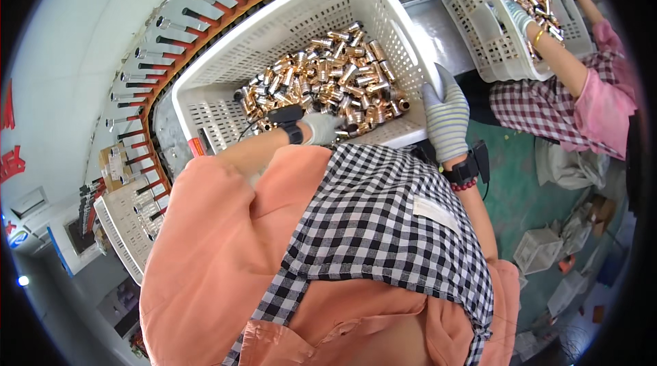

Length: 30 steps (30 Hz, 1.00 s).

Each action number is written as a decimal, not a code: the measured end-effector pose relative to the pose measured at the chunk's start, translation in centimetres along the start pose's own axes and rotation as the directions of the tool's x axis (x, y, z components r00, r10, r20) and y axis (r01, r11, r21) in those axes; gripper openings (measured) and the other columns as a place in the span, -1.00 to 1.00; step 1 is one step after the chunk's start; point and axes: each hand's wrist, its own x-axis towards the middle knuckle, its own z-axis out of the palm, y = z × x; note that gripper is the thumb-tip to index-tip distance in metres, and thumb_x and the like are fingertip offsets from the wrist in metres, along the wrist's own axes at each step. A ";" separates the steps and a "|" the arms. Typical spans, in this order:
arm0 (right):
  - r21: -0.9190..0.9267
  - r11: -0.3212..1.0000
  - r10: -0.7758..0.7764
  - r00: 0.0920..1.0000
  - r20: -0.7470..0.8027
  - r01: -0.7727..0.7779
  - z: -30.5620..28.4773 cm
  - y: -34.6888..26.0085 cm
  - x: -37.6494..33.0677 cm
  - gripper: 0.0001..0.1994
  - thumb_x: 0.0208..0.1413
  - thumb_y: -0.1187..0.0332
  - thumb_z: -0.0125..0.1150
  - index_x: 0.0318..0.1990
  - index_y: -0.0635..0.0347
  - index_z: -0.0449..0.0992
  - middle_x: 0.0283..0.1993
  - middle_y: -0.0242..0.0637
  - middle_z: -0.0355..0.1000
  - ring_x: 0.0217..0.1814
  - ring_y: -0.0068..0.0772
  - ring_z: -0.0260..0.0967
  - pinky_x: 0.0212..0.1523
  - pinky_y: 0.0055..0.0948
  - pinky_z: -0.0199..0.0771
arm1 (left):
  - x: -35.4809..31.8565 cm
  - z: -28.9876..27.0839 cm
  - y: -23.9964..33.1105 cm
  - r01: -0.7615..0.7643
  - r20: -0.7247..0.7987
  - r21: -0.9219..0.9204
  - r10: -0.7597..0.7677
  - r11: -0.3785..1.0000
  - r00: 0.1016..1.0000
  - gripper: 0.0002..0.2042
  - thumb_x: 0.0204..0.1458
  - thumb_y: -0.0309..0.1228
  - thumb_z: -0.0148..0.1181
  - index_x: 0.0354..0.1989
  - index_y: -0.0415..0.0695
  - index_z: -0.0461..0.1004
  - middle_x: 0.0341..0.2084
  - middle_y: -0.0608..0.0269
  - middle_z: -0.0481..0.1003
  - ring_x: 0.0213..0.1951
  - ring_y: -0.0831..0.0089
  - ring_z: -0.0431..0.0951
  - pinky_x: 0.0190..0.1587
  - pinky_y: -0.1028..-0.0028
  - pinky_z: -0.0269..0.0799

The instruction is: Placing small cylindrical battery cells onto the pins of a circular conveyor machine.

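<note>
A large white plastic basket (pixel 200 65) with slotted walls stands in front of me. Heaped inside are many small shiny cylindrical metal parts (pixel 321 75), copper-coloured and silver, some with dark ends. My left hand (pixel 321 128), in a pale glove, reaches over the near rim and touches the near side of the heap. Its fingertips are hidden among the parts. At the basket's right near corner, my right hand (pixel 448 120), in a grey striped glove, grips the rim, its thumb apart from the fingers.
Along the far left curves a conveyor (pixel 145 102) with many red-and-black rods, several with silver tips. To the right, a co-worker's gloved hand (pixel 518 16) is in another white basket (pixel 479 31) of similar parts. Crates (pixel 537 250) and bags (pixel 571 164) lie on the green floor (pixel 510 188).
</note>
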 end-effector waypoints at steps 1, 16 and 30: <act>-0.006 1.000 0.003 1.000 0.000 -0.003 0.3 0.2 0.0 -0.57 0.21 0.41 0.24 0.24 0.31 0.49 0.04 0.03 0.55 0.06 -0.18 0.53 0.15 -0.31 0.47 | 0.4 -1.8 0.8 0.002 0.002 -0.016 -0.002 1.000 1.000 -0.52 0.22 -0.32 -0.03 0.35 -0.04 0.35 -0.06 -0.13 0.62 -0.06 -0.08 0.64 -0.06 0.04 0.55; -0.207 0.971 -0.141 0.987 -0.082 0.121 -0.8 -0.7 -1.5 -0.54 0.16 0.39 0.28 0.22 0.30 0.49 0.04 0.07 0.56 0.06 -0.12 0.55 0.14 -0.29 0.48 | -3.1 -9.6 -7.3 0.224 -0.577 -0.316 -0.374 0.922 0.727 -0.50 0.17 -0.21 0.07 0.27 -0.14 0.40 0.07 -0.25 0.53 0.12 -0.17 0.53 0.19 0.03 0.43; 0.006 0.989 -0.149 0.982 -0.118 0.151 -1.3 -1.3 -1.2 -0.62 0.17 0.40 0.24 0.16 0.23 0.53 0.01 0.10 0.56 0.04 0.09 0.54 0.09 -0.17 0.52 | -1.9 -18.6 4.4 -0.407 -0.643 -0.070 0.271 0.911 0.717 -0.68 0.27 -0.19 0.07 0.00 -0.11 0.60 -0.14 -0.12 0.63 -0.12 -0.06 0.65 -0.03 0.13 0.56</act>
